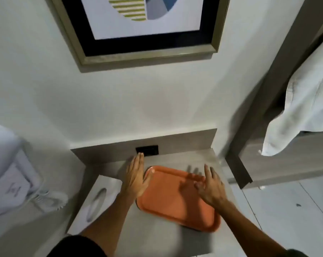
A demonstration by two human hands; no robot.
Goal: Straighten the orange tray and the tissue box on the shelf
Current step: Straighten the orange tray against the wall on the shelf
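Orange tray (175, 197) lies flat on the grey shelf (157, 238), skewed: long axis runs from far-left to near-right, not square to the back wall, near-right corner close to the shelf's right edge. Left hand (135, 176) is flat, fingers straight and together, extended toward the wall; its thumb-side edge looks pressed against the tray's far-left rim, nothing gripped. Right hand (210, 186) sits over the tray's far-right part, palm down, fingers spread and loose; it casts a shadow on the tray surface, so can't tell if the fingertips actually touch. Also not gripping anything. Tissue box (96, 199), white with an oval slot on top, sits on the shelf's left side, just beside the left forearm, also angled relative to the shelf edge; neither hand on it. Black outlet plate (147, 149) in the shelf's back panel, just past the left fingertips. Framed print (138, 28) on the wall above. White bedding (301, 112) right, folded white towel (10, 175) left. Frame is motion-blurred.
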